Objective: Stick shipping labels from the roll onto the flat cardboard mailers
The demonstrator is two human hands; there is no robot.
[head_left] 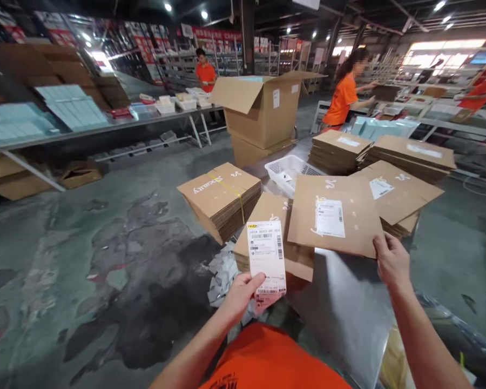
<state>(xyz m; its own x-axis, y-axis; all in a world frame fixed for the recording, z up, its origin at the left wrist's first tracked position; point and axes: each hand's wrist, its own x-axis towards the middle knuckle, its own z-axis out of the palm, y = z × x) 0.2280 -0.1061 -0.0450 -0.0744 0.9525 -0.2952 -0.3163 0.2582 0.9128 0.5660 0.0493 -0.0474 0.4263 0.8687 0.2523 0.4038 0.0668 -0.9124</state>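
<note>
My left hand (245, 292) pinches a strip of white shipping labels (267, 246) between thumb and fingers, its lower end folding back underneath. A flat cardboard mailer (348, 210) is gripped at its lower right corner by my right hand (391, 259); one label is stuck on its face. Below and left of it lies a stack of flat mailers (302, 262), partly covered by the labels and the held mailer. Another labelled mailer (405, 189) rests on a pile at the right, overlapped by the held one.
A strapped bundle of mailers (222, 194) sits at the table's left edge. Behind are a white plastic basket (277, 167), more mailer stacks (340, 146) and a large open carton (263, 113). The metal table (344, 302) shows in front. Co-workers in orange (342, 100) stand farther back.
</note>
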